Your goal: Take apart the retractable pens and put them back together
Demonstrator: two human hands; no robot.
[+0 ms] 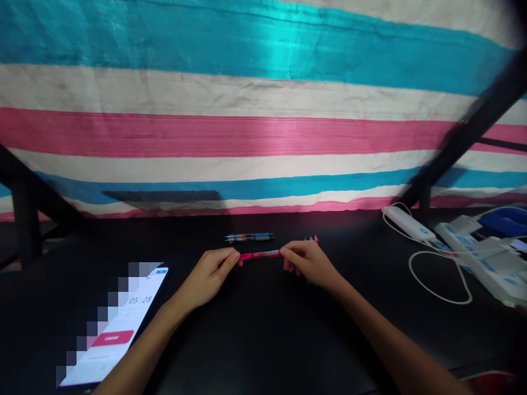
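Observation:
A slim pen [263, 254] with pinkish-red ends and a clear middle lies level between my two hands, just above the black tabletop [255, 329]. My left hand [212, 274] pinches its left end between thumb and fingers. At the other end, my right hand [308, 262] grips the pen the same way. Beyond the hands, blue and dark pens [249, 237] lie side by side on the table. Pen tips, one of them red [316, 238], poke out behind my right hand, which hides the rest of them.
A lit phone [119, 329] showing 05:28 lies at the left, by my left forearm. On the right are a white power strip [481, 263], a white stick-shaped device [407, 220] and a looped white cable [469, 293]. A striped sheet [263, 137] hangs behind, between black frame bars [469, 131].

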